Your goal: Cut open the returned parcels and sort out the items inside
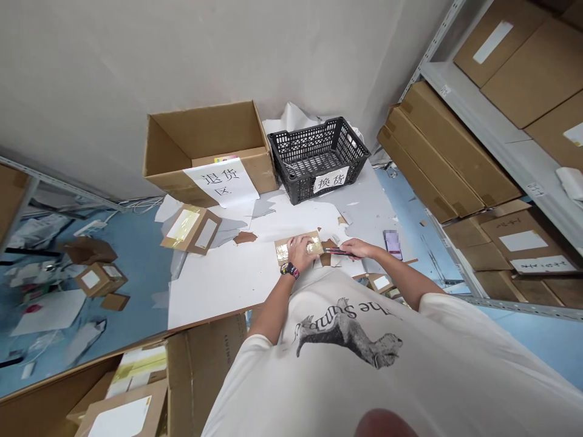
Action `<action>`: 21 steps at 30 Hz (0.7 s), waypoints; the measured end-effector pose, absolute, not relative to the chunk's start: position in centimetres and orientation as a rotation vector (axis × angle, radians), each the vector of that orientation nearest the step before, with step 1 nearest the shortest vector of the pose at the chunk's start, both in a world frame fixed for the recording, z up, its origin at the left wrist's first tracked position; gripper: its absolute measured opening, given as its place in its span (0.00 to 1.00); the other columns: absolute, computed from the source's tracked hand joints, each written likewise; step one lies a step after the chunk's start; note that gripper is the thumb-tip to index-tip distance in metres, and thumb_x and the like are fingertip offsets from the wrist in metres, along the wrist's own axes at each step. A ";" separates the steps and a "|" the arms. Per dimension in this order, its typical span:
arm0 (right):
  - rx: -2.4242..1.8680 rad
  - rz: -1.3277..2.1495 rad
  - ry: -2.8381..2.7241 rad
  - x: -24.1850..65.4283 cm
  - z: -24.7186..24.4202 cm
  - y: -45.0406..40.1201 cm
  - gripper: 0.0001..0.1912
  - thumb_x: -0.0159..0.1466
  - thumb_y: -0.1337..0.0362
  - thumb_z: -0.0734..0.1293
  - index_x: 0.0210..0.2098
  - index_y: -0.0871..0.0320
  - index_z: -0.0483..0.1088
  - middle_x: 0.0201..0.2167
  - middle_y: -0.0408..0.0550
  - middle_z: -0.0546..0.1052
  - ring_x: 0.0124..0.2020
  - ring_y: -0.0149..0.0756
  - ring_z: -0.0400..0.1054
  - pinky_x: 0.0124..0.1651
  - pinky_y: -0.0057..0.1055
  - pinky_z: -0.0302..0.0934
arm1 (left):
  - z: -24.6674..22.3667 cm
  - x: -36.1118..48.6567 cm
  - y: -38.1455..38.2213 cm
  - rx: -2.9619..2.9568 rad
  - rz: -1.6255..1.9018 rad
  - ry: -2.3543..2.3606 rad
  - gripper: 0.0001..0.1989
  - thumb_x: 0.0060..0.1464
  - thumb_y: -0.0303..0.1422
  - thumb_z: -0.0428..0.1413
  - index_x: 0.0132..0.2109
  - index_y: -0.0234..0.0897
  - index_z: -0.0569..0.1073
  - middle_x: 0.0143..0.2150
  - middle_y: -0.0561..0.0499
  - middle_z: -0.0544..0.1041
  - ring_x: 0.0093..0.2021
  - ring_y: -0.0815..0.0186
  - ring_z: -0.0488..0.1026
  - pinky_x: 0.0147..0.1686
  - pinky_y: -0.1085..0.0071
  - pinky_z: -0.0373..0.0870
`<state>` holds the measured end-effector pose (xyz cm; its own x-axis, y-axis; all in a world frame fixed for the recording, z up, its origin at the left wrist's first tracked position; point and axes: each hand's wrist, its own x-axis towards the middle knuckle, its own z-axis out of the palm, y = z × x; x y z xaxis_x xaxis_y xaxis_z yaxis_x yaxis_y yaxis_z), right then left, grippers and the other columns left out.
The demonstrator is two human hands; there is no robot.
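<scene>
A small cardboard box (281,252) with shiny tape lies on the white-topped table (214,288), close to my body. My left hand (299,252), with a watch on the wrist, grips it from above. My right hand (357,247) is closed around a slim black-and-red utility knife (336,250). The knife's front end points left and meets the box's right end; whether it cuts in cannot be made out. A larger taped cardboard box (194,229) sits tilted at the table's left side.
At the back stand a big open carton (207,130) with a paper sign and a black plastic crate (319,155). A phone (392,244) lies at the right edge. Shelves of cartons (455,158) rise on the right; another open carton (200,370) is below left.
</scene>
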<state>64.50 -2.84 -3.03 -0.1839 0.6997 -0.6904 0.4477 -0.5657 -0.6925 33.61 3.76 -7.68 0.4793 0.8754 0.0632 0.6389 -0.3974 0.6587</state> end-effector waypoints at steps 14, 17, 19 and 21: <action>-1.510 1.256 -1.995 50.2 -0.7 -0.3 0.21 0.83 0.50 0.62 0.54 0.53 0.84 0.52 0.50 0.87 0.58 0.48 0.80 0.64 0.40 0.70 | -6.6 30.5 0.4 1.074 0.928 1.301 0.31 0.77 0.51 0.53 0.77 0.43 0.60 0.61 0.38 0.85 0.45 0.57 0.87 0.43 0.59 0.85; -1.669 0.972 -2.282 47.5 -0.7 1.7 0.22 0.78 0.54 0.70 0.67 0.55 0.78 0.65 0.57 0.81 0.67 0.52 0.73 0.70 0.44 0.64 | -7.2 24.7 0.3 0.920 0.991 1.510 0.33 0.76 0.55 0.51 0.77 0.44 0.56 0.61 0.36 0.85 0.32 0.65 0.83 0.32 0.67 0.80; -1.785 0.850 -2.456 45.8 -1.1 2.6 0.31 0.73 0.55 0.77 0.71 0.57 0.73 0.69 0.63 0.77 0.70 0.57 0.69 0.70 0.46 0.64 | -7.5 20.7 -0.3 0.942 0.973 1.552 0.35 0.73 0.60 0.51 0.73 0.42 0.63 0.58 0.37 0.87 0.31 0.66 0.82 0.28 0.71 0.76; -1.886 0.805 -2.580 44.3 -1.4 3.2 0.36 0.69 0.57 0.80 0.72 0.58 0.72 0.68 0.65 0.77 0.69 0.59 0.69 0.69 0.49 0.64 | -7.6 17.4 -1.1 1.015 0.910 1.535 0.37 0.67 0.63 0.57 0.67 0.39 0.73 0.54 0.38 0.88 0.31 0.64 0.82 0.25 0.72 0.73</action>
